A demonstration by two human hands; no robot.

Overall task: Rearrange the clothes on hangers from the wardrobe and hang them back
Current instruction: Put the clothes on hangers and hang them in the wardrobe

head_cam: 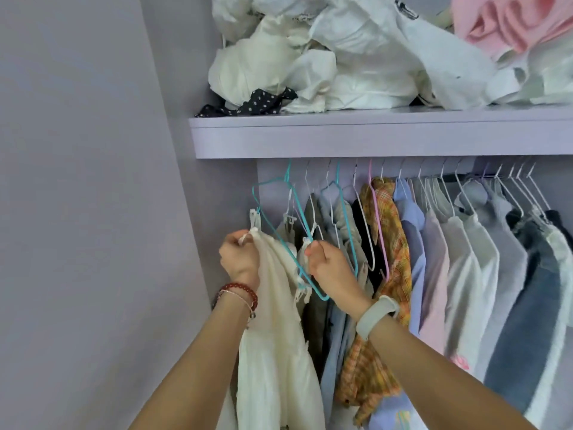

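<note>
A cream strap dress (pixel 276 330) hangs at the left end of the wardrobe rail on a teal wire hanger (pixel 279 218). My left hand (pixel 240 257) grips the dress's left shoulder strap near the hanger's left end. My right hand (pixel 327 263) pinches the other thin white strap against the teal hanger's right arm. To the right hang an orange plaid shirt (pixel 387 243), a blue shirt (pixel 410 231), and several pale and grey garments (pixel 483 265) on white wire hangers.
A lilac shelf (pixel 341 135) runs above the rail, piled with crumpled white clothes (pixel 341 57), a black dotted cloth (pixel 257 103) and a pink garment (pixel 511 23). The lilac wardrobe side wall (pixel 93 212) stands close on the left.
</note>
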